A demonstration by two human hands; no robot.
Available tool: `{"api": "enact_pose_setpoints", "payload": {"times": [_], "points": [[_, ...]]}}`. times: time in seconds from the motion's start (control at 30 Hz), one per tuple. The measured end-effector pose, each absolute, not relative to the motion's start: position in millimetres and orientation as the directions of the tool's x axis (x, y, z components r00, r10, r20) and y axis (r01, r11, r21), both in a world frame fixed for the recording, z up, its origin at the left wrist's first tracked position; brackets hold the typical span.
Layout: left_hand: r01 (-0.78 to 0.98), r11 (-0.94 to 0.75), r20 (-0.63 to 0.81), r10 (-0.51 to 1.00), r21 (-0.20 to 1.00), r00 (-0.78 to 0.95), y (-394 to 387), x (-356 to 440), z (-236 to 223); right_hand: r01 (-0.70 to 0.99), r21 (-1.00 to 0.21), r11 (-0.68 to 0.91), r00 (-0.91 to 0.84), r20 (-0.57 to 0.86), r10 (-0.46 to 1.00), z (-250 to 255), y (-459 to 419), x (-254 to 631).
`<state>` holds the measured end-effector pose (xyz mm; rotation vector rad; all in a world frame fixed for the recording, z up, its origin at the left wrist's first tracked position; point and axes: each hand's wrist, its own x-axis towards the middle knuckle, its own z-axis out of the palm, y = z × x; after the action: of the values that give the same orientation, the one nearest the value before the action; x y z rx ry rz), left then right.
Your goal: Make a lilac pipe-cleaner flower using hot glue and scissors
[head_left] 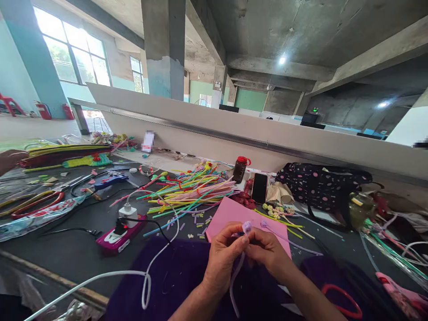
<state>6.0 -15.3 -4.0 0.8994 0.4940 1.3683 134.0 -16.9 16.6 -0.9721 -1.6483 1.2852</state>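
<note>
My left hand (pixel 224 254) and my right hand (pixel 269 252) meet at the middle of the table's near edge. Between their fingertips they pinch a lilac pipe cleaner (pixel 236 276), curled into a small ball at its top, with a long stem hanging below. Fingers hide part of where the ball joins the stem. Behind the hands lies a pink sheet (pixel 230 214). A second lilac pipe cleaner (pixel 294 243) with a curled end rests across its right side. Small cut lilac and yellow pieces (pixel 199 220) are scattered left of the sheet.
Bundled coloured pipe cleaners (pixel 194 189) lie behind. Left stand a purple power strip (pixel 120 236), a white cable (pixel 147 285) and a glue gun (pixel 109 179). Rightward are a phone (pixel 259 188), a dark bottle (pixel 240 170), a patterned bag (pixel 324 187) and red-handled scissors (pixel 343 303). Another person's hand (pixel 11 160) shows far left.
</note>
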Motion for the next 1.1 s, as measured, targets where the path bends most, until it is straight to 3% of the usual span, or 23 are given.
{"api": "enact_pose_setpoints", "payload": {"times": [0.13, 0.3, 0.67, 0.77, 0.9, 1.0, 1.1], "points": [[-0.493, -0.195, 0.288, 0.95, 0.848, 0.12, -15, 2, -2, 0.056, -0.997, 0.061, -0.441, 0.03, 0.897, 11, -11, 142], [-0.337, -0.321, 0.365, 0.928, 0.885, 0.074, -14, -1, -1, 0.011, -1.0, 0.027, -0.478, 0.019, 0.878, 1, -6, 144], [-0.244, -0.345, 0.368, 0.928, 0.906, 0.053, -14, -3, 1, -0.009, -1.0, 0.028, -0.491, 0.028, 0.871, 2, -7, 141], [-0.295, -0.317, 0.347, 0.937, 0.901, 0.051, -14, -4, 0, 0.014, -0.999, 0.029, -0.497, 0.018, 0.868, 0, -8, 138], [-0.512, -0.165, 0.24, 0.967, 0.843, 0.083, -11, -7, 0, 0.045, -0.999, -0.021, -0.526, -0.042, 0.849, -1, -14, 131], [-0.683, 0.026, 0.066, 0.992, 0.73, 0.108, -5, -12, 1, 0.103, -0.993, -0.065, -0.55, -0.111, 0.828, 2, -20, 127], [-0.788, 0.134, -0.047, 0.99, 0.601, 0.132, 2, -19, 1, 0.264, -0.964, -0.003, -0.59, -0.164, 0.791, 11, -28, 128]]}}
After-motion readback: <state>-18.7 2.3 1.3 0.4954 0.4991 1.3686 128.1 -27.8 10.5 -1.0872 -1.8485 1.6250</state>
